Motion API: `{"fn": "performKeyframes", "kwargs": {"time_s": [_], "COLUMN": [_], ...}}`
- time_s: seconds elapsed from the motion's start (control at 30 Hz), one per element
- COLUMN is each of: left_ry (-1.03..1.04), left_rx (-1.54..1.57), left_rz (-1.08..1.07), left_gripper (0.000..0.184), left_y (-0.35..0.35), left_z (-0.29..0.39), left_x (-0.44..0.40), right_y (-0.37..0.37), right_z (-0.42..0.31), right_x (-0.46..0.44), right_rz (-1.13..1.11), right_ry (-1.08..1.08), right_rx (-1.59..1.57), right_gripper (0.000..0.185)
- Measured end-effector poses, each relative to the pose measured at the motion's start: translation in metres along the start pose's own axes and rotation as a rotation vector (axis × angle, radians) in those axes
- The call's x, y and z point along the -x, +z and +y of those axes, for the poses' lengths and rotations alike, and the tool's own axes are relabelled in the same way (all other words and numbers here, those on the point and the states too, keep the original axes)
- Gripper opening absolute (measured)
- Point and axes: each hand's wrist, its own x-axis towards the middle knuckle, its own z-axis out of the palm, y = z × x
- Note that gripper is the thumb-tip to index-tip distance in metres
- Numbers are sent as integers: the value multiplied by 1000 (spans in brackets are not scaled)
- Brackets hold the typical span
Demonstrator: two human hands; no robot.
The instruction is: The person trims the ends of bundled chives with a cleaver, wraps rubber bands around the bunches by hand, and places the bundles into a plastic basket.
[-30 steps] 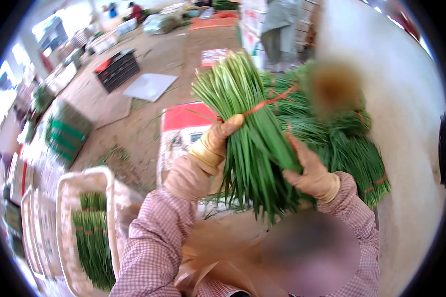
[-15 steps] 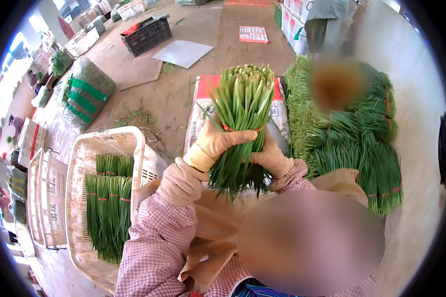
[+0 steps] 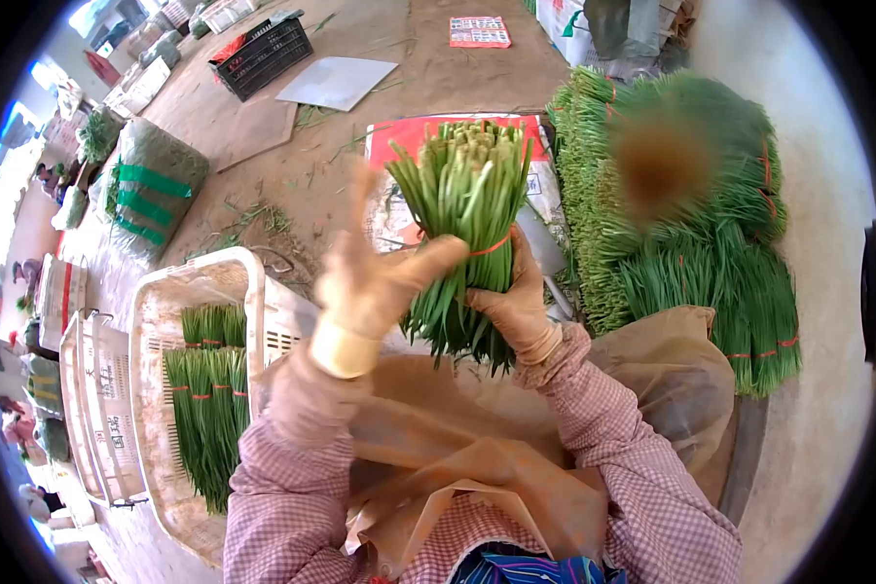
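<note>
Bundles of long green leafy stalks tied with red bands [image 3: 696, 282] form a broad pile on the right. Smaller is the off-white perforated plastic crate [image 3: 284, 316] at left, with more tied bundles inside. Between them lies a red-and-white printed sheet [image 3: 389, 146], and in front of it, held up, is a thick green bundle with pale cut ends [image 3: 469, 185], those ends uppermost and its leaf tips hanging loose. It looks fairly light, firm at the stalks, limp and easily bruised at the leaves, perhaps a little slippery. A grip around the middle, near the band, should suit it best. The right hand [image 3: 519, 302] is wrapped around its lower side; the left hand [image 3: 375, 282], blurred, has its fingers spread wide beside it. Smallest is the thin red band [image 3: 490, 247] around its middle.
</note>
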Motion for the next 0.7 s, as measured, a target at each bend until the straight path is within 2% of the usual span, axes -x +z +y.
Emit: {"fn": "performKeyframes", "kwargs": {"time_s": [0.03,0.07,0.1,0.17,0.23,0.27,0.3,0.33,0.43,0.5,0.57,0.6,0.63,0.67,0.7], "left_ry": [-307,-424,-180,-330,-454,-505,-557,-599,-503,-537,-458,-408,-371,-400,-424], "left_rx": [41,231,294,657,751,786,818,830,606,588,365,231,-57,-211,-366], "left_rz": [-158,-274,-112,-117,-156,-180,-199,-178,-192,-270,-378,-444,-521,-624,-721], "left_gripper": [109,119,115,106,78,74,70,71,75,79,86,93,98,98,99], "left_y": [10,22,35,37,27,19,12,6,3,6,15,24,28,34,42], "left_z": [6,-1,0,-8,-22,-27,-29,-23,-43,-50,-48,-78,-73,-82,-90], "left_x": [2,11,18,20,12,11,8,7,3,-5,-18,-20,-28,-31,-31], "right_y": [11,25,33,33,37,32,26,19,-1,-11,-9,5,18,14,2], "right_z": [-1,-4,-5,5,-6,-18,-33,-50,-79,-52,9,53,95,103,85], "right_x": [4,7,8,15,25,21,16,10,-9,-6,-15,-7,0,-4,-3], "right_rz": [-3,56,116,48,62,-71,-65,-342,-627,-114,-233,-170,-107,-252,-278], "right_ry": [2,-111,-226,-276,-430,-338,-339,-106,322,109,-74,-106,-138,67,439], "right_rx": [-7,154,316,295,731,736,730,1094,1247,-7,218,203,189,-70,-136], "right_gripper": [88,89,90,93,97,86,86,77,57,51,62,73,84,89,75]}}
